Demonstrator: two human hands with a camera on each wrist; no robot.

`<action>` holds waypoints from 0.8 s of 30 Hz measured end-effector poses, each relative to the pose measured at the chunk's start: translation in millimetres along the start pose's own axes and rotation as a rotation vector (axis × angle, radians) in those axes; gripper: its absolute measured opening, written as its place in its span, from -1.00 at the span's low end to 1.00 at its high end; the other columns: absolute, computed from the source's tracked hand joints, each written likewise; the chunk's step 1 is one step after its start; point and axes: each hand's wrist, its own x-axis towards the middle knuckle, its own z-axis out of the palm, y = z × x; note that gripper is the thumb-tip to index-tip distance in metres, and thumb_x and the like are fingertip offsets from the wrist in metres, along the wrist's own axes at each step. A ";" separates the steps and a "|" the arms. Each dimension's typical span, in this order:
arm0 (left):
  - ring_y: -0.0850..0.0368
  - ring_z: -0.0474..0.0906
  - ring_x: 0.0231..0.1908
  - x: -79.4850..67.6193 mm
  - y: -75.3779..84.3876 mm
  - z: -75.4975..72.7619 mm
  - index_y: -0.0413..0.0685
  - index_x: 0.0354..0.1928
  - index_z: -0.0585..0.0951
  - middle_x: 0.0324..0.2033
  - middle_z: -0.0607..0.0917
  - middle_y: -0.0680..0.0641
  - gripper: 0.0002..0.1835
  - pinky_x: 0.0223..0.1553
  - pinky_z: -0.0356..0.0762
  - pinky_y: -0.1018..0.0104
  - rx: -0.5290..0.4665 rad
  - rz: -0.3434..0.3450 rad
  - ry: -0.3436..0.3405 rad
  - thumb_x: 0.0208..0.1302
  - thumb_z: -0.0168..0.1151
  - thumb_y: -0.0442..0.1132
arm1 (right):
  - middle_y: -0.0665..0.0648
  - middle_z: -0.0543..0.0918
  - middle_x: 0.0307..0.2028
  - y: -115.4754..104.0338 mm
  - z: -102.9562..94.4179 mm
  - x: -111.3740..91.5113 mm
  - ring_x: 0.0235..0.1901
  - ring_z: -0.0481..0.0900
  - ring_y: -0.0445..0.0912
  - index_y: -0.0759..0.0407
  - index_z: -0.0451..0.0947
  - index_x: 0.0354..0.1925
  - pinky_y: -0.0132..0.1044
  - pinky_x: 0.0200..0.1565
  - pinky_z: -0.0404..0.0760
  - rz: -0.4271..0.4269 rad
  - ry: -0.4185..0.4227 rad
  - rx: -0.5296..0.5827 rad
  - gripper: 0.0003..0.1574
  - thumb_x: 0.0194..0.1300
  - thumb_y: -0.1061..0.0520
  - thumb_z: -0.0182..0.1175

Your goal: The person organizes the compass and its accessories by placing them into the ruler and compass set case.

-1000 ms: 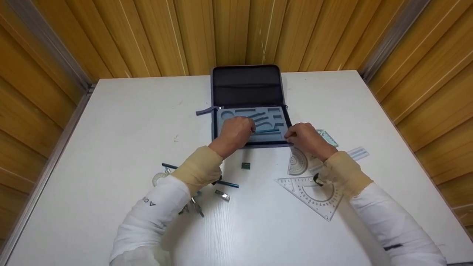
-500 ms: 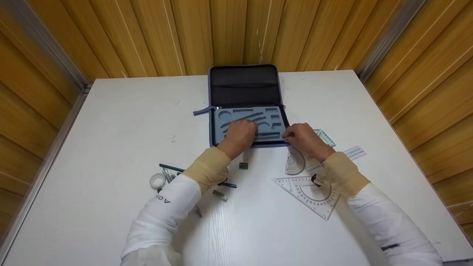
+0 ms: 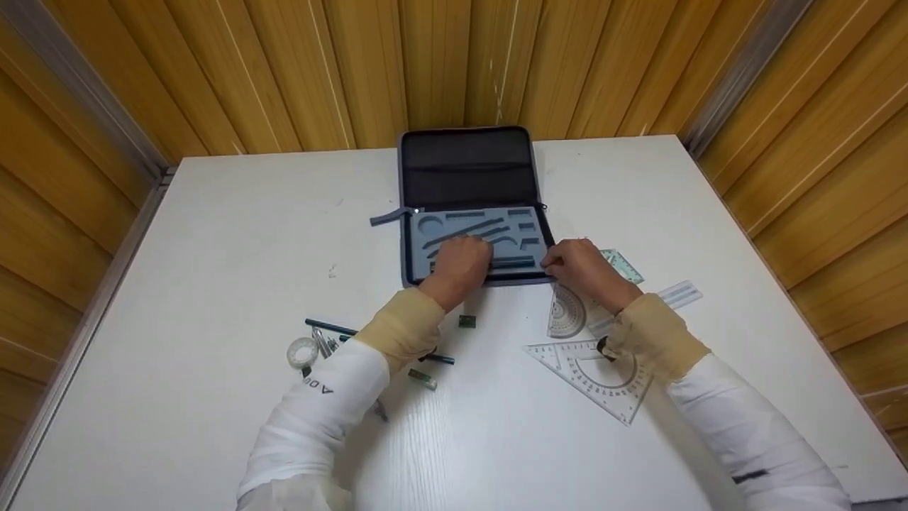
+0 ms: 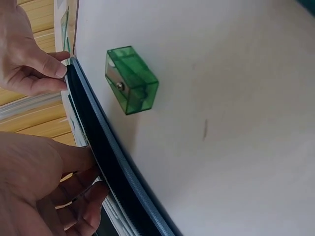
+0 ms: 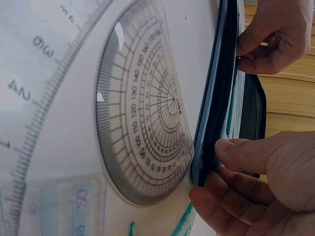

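One teal stick [image 3: 512, 262] lies beside the left hand's [image 3: 461, 264] fingers.

Case [image 3: 469, 187] in high head, close wrist views

Yellow-brown wood-grain panelling covers the back wall [image 3: 461, 64], the left wall [image 3: 50, 199] and the right wall [image 3: 830, 170], with grey metal strips [image 3: 752, 71] running along the corners. The white table [image 3: 234, 255] spans the space between them, its top faintly scuffed and catching a soft sheen toward the near edge.
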 end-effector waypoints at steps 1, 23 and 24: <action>-0.02 0.72 -0.16 0.1 0.1 0.5 -0.17 -0.12 0.76 -0.22 0.78 -0.13 -0.80 -0.13 0.69 0.12 -0.002 -0.002 -0.002 0.50 0.14 -0.38 | 0.36 0.75 -0.14 0.1 0.4 0.1 -0.07 0.68 0.19 0.42 0.75 -0.13 0.07 0.07 0.61 0.003 -0.003 0.002 -0.83 0.32 0.42 0.29; 0.02 0.71 -0.29 2.6 -7.3 5.2 -0.16 -0.20 0.76 -0.32 0.76 -0.11 -0.85 -0.25 0.70 0.11 -0.091 -0.096 0.048 0.41 0.32 -0.23 | 0.38 0.72 -0.14 -4.3 -3.3 -0.5 -0.08 0.68 0.20 0.45 0.73 -0.11 0.05 -0.02 0.66 -0.001 -0.021 -0.018 -0.83 0.35 0.41 0.29; 0.02 0.71 -0.29 3.4 -7.3 4.7 -0.16 -0.20 0.76 -0.32 0.76 -0.11 -0.85 -0.24 0.70 0.11 -0.093 -0.099 0.041 0.41 0.31 -0.23 | 0.38 0.72 -0.15 -3.9 -3.5 -0.4 -0.08 0.68 0.20 0.44 0.73 -0.12 0.05 -0.02 0.66 -0.003 -0.020 -0.019 -0.83 0.34 0.41 0.29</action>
